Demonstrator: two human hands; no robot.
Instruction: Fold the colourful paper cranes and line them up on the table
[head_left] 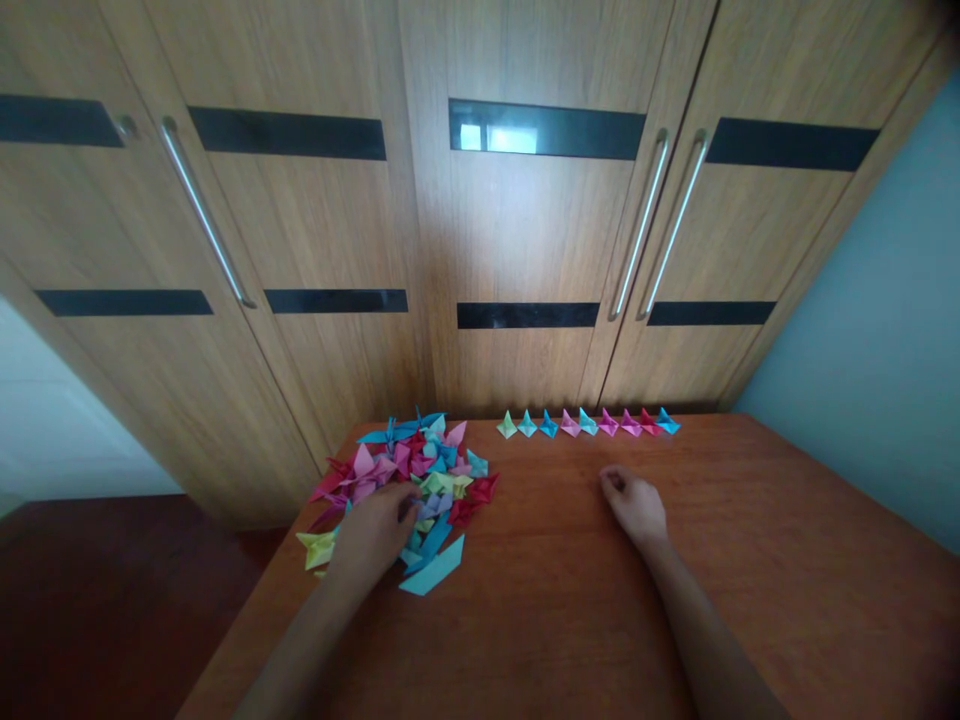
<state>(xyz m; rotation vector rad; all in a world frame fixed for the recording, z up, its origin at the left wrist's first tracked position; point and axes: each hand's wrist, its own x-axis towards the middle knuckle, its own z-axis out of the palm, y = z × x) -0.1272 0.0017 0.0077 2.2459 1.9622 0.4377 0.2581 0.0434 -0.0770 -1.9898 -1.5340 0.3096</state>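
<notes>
A heap of folded paper origami pieces [375, 470] in pink, red, blue, yellow and teal covers the table's left side. My left hand [379, 525] reaches into it, thumb and fingers closed at the left end of a lavender origami piece [436, 505]. Part of the heap is hidden beneath that hand. My right hand [637, 508] rests on the tabletop with its fingers curled closed, and no paper shows in it. Beyond it, small origami pieces [570, 424] with pointed tips stand in a straight row along the back edge, green at the left end and blue at the right.
The brown wooden table [540, 610] backs onto a wooden wardrobe [525, 230] with long metal handles [675, 225] and black strips. A flat teal paper strip [435, 568] lies at the heap's front. Dark red floor [135, 590] shows at the left, below the table.
</notes>
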